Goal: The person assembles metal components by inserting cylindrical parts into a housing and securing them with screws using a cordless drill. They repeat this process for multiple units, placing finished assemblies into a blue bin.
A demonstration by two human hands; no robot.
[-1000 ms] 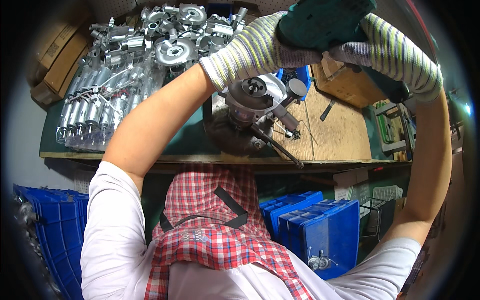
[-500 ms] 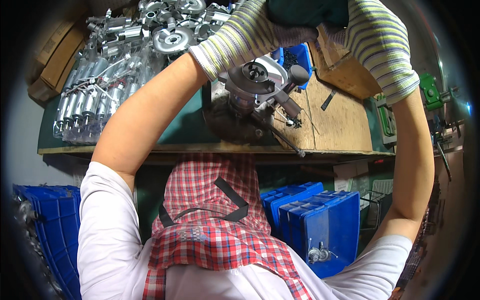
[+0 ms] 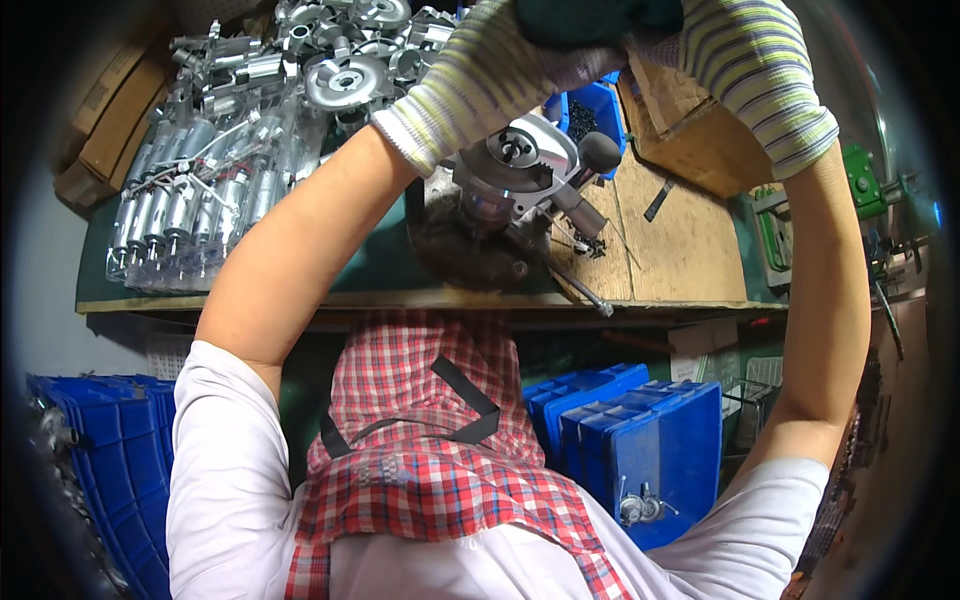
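Observation:
Both my hands, in striped knit gloves, are raised at the top edge, to either side of a dark green, rounded thing that is cut off by the frame. My left hand reaches its left and lower side, my right hand its right side. The fingers of both are mostly hidden in shadow or out of frame, so a grip cannot be made out. Below my left glove, a silver round metal housing with a dark hub sits on a dark fixture on the bench, apart from both hands.
Silver metal castings are heaped at the back left, beside a clear plastic tray of cylindrical metal parts. A blue bin of small black pieces and a cardboard box stand right of the housing. Blue crates lie below the bench edge.
Both hands and the dark green thing have shifted slightly to the left and up. The housing on the bench shows a little more from under my left glove.

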